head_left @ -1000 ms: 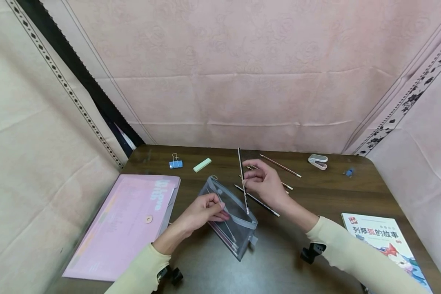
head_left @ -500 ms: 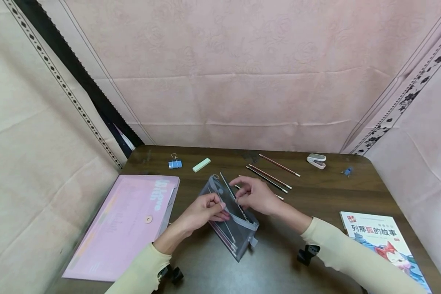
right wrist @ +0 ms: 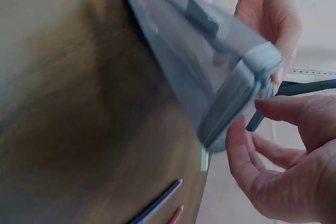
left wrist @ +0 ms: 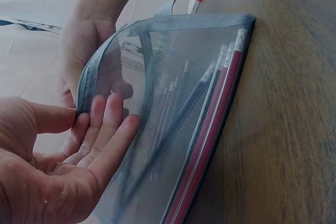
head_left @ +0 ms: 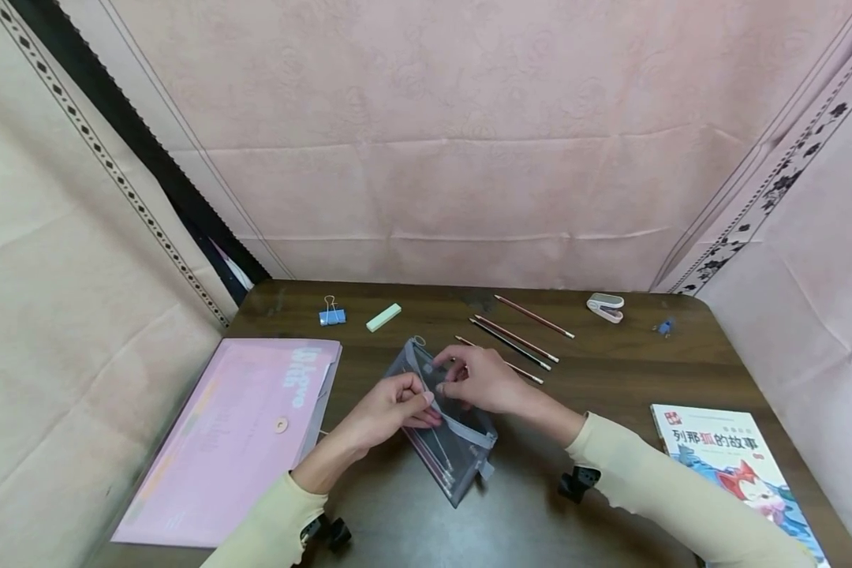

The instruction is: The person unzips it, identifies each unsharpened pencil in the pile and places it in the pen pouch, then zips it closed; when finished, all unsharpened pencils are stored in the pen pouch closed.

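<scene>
A grey mesh zip pouch stands tilted at the middle of the table, mouth up. My left hand pinches the zip edge between thumb and fingers, the other fingers against the mesh, as the left wrist view shows. Red pencils lie along the pouch's lower edge, and a dark pencil slants inside. My right hand reaches to the pouch mouth, its fingertips partly behind the mesh. Thumb and fingers stand apart in the right wrist view, with no pencil visible between them.
Several pencils lie behind the right hand. A blue binder clip, a pale green eraser-like block, a stapler and a small blue object are farther back. A pink folder lies left, a book right.
My right hand has lowered a dark striped pencil into the pouch and let go, moving left and down to its mouth. My left hand has kept its hold on the edge.
</scene>
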Action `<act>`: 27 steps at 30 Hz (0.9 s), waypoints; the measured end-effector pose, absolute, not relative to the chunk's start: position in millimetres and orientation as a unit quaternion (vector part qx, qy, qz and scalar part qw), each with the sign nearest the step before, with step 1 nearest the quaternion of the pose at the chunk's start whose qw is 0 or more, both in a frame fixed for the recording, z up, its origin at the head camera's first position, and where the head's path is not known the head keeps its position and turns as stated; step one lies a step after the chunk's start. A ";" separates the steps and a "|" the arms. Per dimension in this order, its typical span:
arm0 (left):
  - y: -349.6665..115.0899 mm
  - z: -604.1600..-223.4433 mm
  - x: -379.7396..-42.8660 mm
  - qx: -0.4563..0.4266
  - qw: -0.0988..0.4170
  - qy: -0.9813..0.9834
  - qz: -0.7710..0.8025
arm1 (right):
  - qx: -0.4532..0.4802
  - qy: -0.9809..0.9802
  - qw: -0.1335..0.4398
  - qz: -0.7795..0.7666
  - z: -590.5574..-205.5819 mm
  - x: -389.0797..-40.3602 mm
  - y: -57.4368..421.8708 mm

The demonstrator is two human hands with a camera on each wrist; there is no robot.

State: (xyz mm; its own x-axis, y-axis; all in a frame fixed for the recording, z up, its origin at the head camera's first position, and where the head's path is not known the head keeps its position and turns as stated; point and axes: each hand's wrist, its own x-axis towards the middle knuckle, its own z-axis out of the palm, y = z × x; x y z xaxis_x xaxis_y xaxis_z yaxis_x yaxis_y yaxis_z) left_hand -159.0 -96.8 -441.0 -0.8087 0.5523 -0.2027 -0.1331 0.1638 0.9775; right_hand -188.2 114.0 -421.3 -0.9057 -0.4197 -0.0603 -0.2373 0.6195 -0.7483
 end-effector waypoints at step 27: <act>-96.4 -444.9 -162.3 0.145 0.271 0.717 0.626 | -0.123 0.830 0.136 -0.527 -451.3 -261.9 91.1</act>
